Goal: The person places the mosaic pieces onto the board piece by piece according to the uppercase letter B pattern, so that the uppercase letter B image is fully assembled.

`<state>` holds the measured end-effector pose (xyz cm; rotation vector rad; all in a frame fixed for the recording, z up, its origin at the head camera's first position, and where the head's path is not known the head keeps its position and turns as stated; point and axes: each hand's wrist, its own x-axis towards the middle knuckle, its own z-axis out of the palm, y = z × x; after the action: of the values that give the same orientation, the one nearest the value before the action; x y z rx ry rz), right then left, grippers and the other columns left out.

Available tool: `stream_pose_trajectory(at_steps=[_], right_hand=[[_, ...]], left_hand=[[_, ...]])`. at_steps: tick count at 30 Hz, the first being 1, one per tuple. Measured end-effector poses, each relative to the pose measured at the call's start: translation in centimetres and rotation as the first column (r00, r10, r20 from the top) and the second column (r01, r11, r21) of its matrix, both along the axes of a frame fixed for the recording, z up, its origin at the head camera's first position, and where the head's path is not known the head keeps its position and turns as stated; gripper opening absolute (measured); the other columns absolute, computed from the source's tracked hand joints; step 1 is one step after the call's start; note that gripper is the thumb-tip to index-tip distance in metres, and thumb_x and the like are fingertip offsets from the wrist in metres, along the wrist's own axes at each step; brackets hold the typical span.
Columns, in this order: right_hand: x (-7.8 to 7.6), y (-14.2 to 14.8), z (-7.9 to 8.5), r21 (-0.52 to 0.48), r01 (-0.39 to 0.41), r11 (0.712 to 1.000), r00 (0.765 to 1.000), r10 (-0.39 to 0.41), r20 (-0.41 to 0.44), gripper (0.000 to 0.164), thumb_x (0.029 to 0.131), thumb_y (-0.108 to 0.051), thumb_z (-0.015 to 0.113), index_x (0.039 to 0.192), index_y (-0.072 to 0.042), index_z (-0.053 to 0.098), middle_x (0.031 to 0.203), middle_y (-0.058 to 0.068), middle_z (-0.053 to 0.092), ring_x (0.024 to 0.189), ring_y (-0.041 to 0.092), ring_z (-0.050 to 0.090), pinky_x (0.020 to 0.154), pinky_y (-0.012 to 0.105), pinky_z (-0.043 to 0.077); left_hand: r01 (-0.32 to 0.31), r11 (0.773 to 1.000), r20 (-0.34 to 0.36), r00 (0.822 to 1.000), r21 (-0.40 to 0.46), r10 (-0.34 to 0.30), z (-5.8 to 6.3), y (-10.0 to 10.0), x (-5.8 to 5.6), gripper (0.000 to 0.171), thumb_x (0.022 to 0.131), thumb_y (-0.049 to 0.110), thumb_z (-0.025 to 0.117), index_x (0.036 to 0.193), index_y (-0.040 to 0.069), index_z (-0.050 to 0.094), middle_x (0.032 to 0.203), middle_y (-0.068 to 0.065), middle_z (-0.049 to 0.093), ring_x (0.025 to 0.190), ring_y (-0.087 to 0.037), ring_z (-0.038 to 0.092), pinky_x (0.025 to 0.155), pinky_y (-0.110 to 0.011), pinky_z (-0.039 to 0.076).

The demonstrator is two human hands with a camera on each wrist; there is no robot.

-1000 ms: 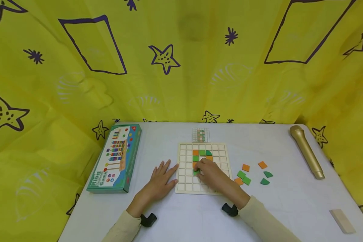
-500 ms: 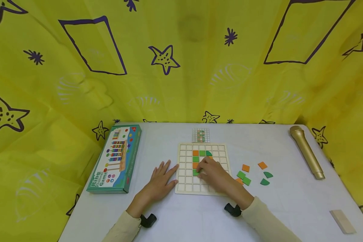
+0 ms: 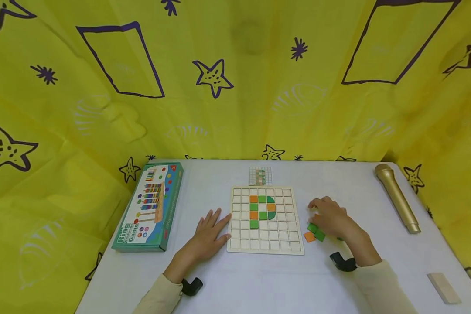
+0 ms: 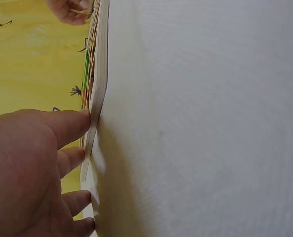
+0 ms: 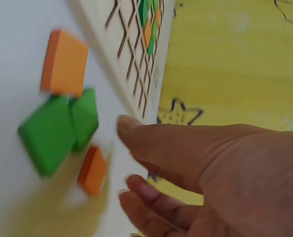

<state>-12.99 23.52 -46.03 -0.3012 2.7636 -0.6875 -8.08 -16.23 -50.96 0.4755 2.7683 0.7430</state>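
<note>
A wooden grid board [image 3: 274, 247] lies mid-table in the head view. Orange and green square tiles, with two dark green quarter-round tiles [image 3: 271, 199], sit in its cells in a P-like outline. My left hand [image 3: 207, 237] rests flat beside the board, straight fingers touching its left edge. Right of the board, my right hand [image 3: 330, 218] hovers over loose tiles, covering some of them. In the right wrist view its thumb and fingers are apart, with nothing between them. Near them are green tiles [image 5: 48, 136] and an orange tile [image 5: 93, 172].
Behind the board lies a small pattern card [image 3: 261, 176]. A boxed ring game [image 3: 149, 207] stands at left. On the right are a gold microphone [image 3: 398, 199] and a pale wooden block [image 3: 444, 288]. A yellow curtain [image 3: 235, 122] hangs behind the table.
My right hand has left the board and moved right to the loose tiles. A green square and a quarter-round now show where it was. The left hand stays put.
</note>
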Motion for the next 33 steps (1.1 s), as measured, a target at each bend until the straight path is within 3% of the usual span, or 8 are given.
stream_pose_trajectory(at_steps=[8, 20, 28, 33], right_hand=[[0.0, 2.3, -1.0, 0.023, 0.031, 0.999, 0.998, -0.032, 0.046, 0.028, 0.099, -0.013, 0.072, 0.122, 0.000, 0.064, 0.121, 0.024, 0.060, 0.111, 0.044, 0.061, 0.085, 0.060, 0.041], [0.1, 1.6, -2.7, -0.111, 0.095, 0.989, 0.995, -0.096, -0.003, 0.029, 0.102, -0.009, 0.066, 0.127, 0.005, 0.059, 0.121, 0.025, 0.057, 0.112, 0.042, 0.062, 0.089, 0.060, 0.039], [-0.1, 1.0, -2.9, -0.090, 0.095, 0.991, 0.995, -0.097, -0.013, 0.024, 0.103, -0.011, 0.067, 0.124, -0.001, 0.064, 0.119, 0.023, 0.059, 0.105, 0.037, 0.062, 0.088, 0.059, 0.040], [-0.2, 0.5, -2.9, -0.110, 0.085, 0.990, 0.995, -0.091, -0.045, 0.025, 0.103, -0.007, 0.065, 0.126, 0.002, 0.065, 0.117, 0.024, 0.058, 0.097, 0.032, 0.059, 0.085, 0.048, 0.047]], left_hand=[[0.002, 1.000, -0.003, 1.000, 0.015, -0.002, 0.2, 0.0, 0.2, 0.060, 0.109, 0.036, 0.056, 0.164, 0.016, 0.040, 0.174, -0.021, 0.022, 0.162, -0.046, 0.011, 0.126, -0.070, 0.010], [0.007, 1.000, -0.004, 1.000, 0.002, -0.007, 0.0, -0.1, 0.0, 0.060, 0.110, 0.038, 0.054, 0.165, 0.018, 0.039, 0.174, -0.020, 0.021, 0.162, -0.046, 0.011, 0.126, -0.070, 0.011], [0.009, 1.000, -0.005, 1.000, -0.006, -0.009, 0.0, -0.1, 0.0, 0.060, 0.110, 0.038, 0.055, 0.165, 0.018, 0.039, 0.174, -0.020, 0.021, 0.162, -0.045, 0.011, 0.126, -0.070, 0.011], [0.015, 1.000, -0.002, 1.000, -0.001, -0.015, 0.0, -0.1, 0.0, 0.060, 0.110, 0.038, 0.054, 0.165, 0.018, 0.039, 0.174, -0.020, 0.021, 0.162, -0.046, 0.011, 0.126, -0.070, 0.011]])
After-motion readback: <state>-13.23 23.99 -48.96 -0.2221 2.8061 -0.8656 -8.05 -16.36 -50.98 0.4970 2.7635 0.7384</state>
